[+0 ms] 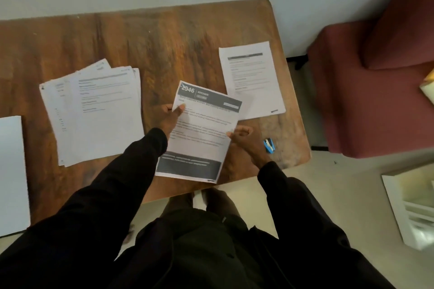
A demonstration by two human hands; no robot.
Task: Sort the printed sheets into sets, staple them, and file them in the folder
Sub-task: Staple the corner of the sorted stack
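A left hand [171, 117] and right hand [240, 136] pinch opposite margins of a printed sheet [202, 131] headed, apparently, "2946 KITCHEN", over the wooden table's [164, 37] near edge. A blue stapler [269, 145] lies by the right edge; a fanned stack [98, 119] sits left.

I am holding a printed sheet [202, 134] with a dark header over the wooden table [164, 37]. My left hand [170, 116] is gripping its left edge and my right hand [242, 136] is pinching its right edge. A loose pile of sheets [98, 115] is lying to the left, a single sheet [252, 77] to the right, and a blue stapler [269, 145] just beside my right hand.
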